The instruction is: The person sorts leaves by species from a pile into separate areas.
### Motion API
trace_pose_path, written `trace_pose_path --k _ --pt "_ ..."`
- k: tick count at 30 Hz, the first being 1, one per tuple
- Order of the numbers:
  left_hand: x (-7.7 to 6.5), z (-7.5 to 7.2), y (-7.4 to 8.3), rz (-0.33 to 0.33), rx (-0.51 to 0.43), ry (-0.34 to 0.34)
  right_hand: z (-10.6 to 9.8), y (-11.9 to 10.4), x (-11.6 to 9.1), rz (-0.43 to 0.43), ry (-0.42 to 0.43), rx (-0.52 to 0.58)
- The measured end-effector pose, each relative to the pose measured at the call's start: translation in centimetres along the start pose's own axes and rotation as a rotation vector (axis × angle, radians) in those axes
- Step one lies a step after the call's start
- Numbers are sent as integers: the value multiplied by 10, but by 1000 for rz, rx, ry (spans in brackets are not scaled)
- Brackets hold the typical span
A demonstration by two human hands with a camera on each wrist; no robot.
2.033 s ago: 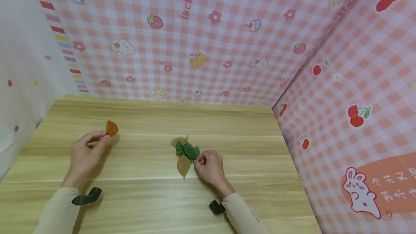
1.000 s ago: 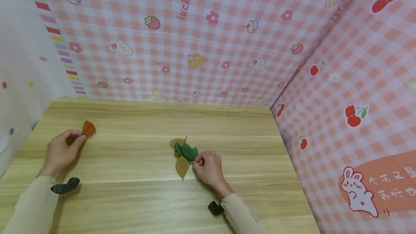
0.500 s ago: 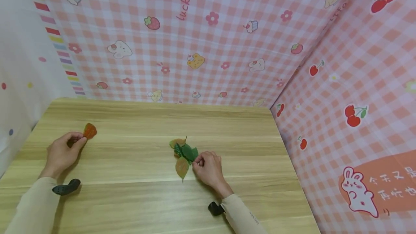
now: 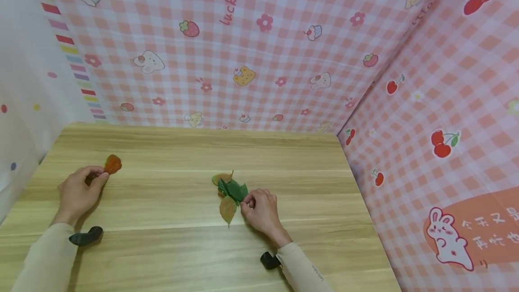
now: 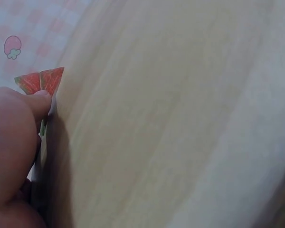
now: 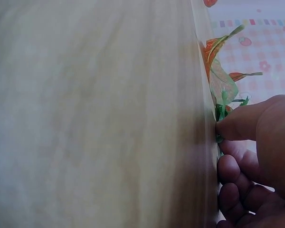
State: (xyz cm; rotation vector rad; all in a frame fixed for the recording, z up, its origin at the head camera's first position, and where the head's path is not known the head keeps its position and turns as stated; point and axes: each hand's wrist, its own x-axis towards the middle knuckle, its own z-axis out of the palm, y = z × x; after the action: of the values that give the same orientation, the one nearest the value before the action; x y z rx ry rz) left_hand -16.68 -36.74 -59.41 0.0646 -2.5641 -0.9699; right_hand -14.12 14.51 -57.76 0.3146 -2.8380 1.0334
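While the left hand [image 4: 80, 193] pinches a red-orange leaf [image 4: 113, 164] at left, the right hand [image 4: 261, 210] pinches a leaf cluster [image 4: 234, 190] from the right, seemingly steadying it.

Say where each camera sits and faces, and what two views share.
Head: worn there, facing forward and down at the wooden tabletop; left hand, right hand, sleeves show.
Left wrist: worn there, facing the left hand pinching an orange-red leaf.
Right wrist: worn there, facing the right hand at the leaf cluster.
Head and left wrist share this orange-red leaf.
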Motion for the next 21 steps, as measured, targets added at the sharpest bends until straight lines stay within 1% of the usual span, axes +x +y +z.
trace_pose_path --k 4,14,16,19,21 --pt "0 1 2 -6 3 -3 0 -1 0 6 -3 8" --pt "0 1 1 -39 16 5 -1 -2 1 -13 -28 10" --pt "0 3 1 -41 16 8 -1 0 1 -43 -17 15" --pt "-1 5 1 -48 19 10 0 11 1 -126 19 25" --pt "-1 6 0 -50 19 12 -3 14 1 -147 25 46"
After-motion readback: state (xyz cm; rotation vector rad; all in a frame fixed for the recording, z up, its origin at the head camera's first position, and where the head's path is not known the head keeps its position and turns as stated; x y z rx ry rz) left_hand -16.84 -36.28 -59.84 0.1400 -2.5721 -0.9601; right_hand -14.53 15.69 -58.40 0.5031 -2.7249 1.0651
